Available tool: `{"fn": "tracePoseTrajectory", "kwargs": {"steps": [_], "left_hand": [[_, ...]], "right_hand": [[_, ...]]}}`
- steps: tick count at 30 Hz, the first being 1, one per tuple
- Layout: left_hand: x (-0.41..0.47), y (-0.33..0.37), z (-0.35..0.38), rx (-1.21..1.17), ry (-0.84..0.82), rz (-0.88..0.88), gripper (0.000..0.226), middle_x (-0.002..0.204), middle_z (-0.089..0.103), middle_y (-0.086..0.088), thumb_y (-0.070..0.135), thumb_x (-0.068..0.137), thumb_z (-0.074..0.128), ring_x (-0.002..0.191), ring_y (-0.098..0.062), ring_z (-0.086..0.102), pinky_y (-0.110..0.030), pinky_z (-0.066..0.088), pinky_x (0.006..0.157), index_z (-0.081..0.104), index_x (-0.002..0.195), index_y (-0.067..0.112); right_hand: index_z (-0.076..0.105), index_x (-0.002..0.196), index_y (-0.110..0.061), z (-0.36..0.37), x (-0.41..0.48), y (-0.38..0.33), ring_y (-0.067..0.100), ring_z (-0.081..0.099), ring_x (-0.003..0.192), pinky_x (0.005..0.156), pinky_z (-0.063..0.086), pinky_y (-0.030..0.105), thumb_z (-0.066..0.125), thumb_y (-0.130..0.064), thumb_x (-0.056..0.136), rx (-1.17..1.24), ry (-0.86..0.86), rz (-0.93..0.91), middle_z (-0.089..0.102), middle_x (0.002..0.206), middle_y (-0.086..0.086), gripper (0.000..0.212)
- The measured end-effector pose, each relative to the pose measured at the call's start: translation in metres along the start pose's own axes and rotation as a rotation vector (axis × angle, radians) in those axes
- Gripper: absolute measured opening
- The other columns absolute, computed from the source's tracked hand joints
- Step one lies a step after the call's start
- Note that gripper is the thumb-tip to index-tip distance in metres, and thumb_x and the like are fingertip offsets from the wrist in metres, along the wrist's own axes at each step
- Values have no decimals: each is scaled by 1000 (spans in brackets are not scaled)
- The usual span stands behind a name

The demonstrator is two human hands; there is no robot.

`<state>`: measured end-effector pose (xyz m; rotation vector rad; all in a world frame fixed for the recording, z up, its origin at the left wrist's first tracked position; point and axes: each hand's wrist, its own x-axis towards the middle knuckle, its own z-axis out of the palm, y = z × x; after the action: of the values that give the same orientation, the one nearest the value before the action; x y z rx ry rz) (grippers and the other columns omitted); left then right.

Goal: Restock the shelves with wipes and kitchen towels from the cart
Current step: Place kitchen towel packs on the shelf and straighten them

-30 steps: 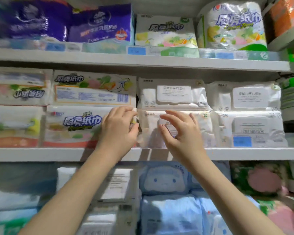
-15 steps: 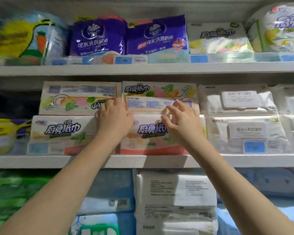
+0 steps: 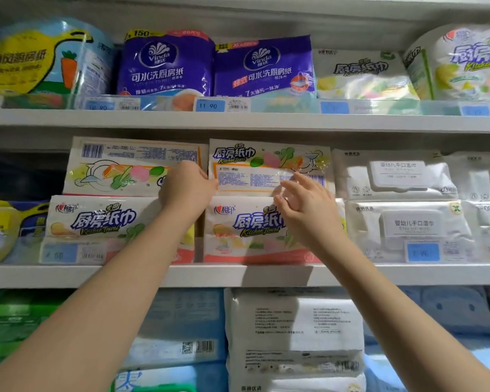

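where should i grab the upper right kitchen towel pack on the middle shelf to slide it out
Probably its left end, from the front: the upper kitchen towel pack has a narrow gap there to the next stack, where the left hand sits. Its right end is close against the wipes pack, and the shelf above leaves little room.
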<state>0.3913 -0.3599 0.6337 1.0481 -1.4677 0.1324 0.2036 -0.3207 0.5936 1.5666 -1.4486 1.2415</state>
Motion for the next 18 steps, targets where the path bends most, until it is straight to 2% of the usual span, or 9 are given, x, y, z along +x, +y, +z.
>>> {"fn": "tracePoseTrajectory", "kwargs": {"steps": [2,6,9,11,14,16,18], "left_hand": [[3,-2,1,-10,-6,-19,11,89,68,-2,27,86,68,84,-23,60,-37,51,77,69,83,17],[-4,1,-5,-63,17,-8,11,86,66,-1,23,89,64,82,-19,59,-31,41,65,68,83,14],[-17,9,-19,-133,82,65,10,84,62,4,25,90,64,79,-13,55,-24,37,60,66,85,17],[-25,13,-25,-178,110,153,10,86,59,4,24,89,63,80,-12,54,-21,36,58,64,83,17],[-31,14,-26,-263,77,177,9,108,53,-4,27,90,59,96,-18,52,-26,36,73,60,89,18],[-32,11,-26,-316,-14,107,19,124,48,-3,33,93,54,106,-16,48,-28,36,82,56,108,22],[-33,10,-27,-392,-90,71,38,132,47,-1,36,95,53,114,-15,47,-32,40,92,49,130,23]], "right_hand": [[53,135,-24,0,0,0,19,29,140,115,15,37,45,-41,97,2,-5,-8,36,151,2,42],[57,129,-24,-2,0,1,20,31,138,112,17,36,45,-41,96,38,-4,-22,39,149,4,39],[65,111,-20,-4,0,-2,26,44,126,104,28,38,41,-43,86,148,69,-26,54,132,9,42],[65,111,-19,-7,0,-5,27,47,121,101,32,38,44,-41,88,186,91,-30,57,126,9,38],[64,117,-20,-10,-1,-8,25,47,121,100,36,38,52,-35,93,229,74,-43,53,132,7,31],[63,122,-19,-10,-3,-11,24,46,123,101,36,38,54,-33,94,251,75,-71,53,134,6,33],[61,126,-19,-11,-4,-15,23,45,125,101,37,39,53,-36,93,262,75,-96,53,135,5,37]]}}
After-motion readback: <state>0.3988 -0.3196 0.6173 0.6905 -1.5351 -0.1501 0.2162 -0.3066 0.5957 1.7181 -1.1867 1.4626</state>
